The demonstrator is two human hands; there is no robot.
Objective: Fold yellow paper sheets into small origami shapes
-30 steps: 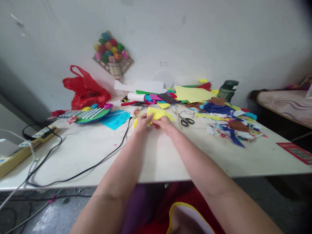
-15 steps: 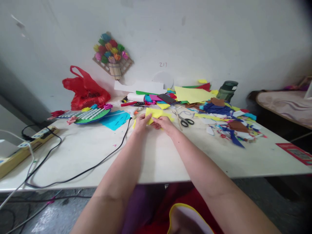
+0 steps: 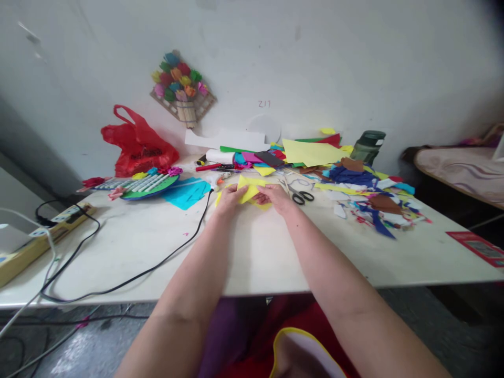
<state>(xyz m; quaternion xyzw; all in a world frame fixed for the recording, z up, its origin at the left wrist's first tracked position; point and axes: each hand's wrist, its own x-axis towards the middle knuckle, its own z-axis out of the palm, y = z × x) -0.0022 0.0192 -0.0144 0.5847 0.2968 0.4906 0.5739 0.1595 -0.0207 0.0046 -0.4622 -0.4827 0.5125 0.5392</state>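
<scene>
A yellow sheet of paper (image 3: 249,188) is held up between my two hands over the middle of the table. My left hand (image 3: 229,200) is closed on its left side, thumb on top. My right hand (image 3: 276,197) pinches its right side, fingers curled beneath. More yellow paper lies behind and under the hands, partly hidden by them. Just right of my right hand lie scissors (image 3: 302,198) with black handles and a thin wooden stick (image 3: 286,185). Beyond my left hand rests a glue gun (image 3: 215,182) with a black cord.
Paper scraps (image 3: 388,205) are heaped on the right, with a green bottle (image 3: 368,147) behind. To the left are blue paper (image 3: 187,193), a round flower craft (image 3: 151,186), a red plastic bag (image 3: 144,149) and a power strip (image 3: 59,226). A black cord (image 3: 157,265) crosses the table.
My hands have moved slightly apart, the right one shifting rightward. The yellow paper between them has turned and now shows a pointed, slanted shape.
</scene>
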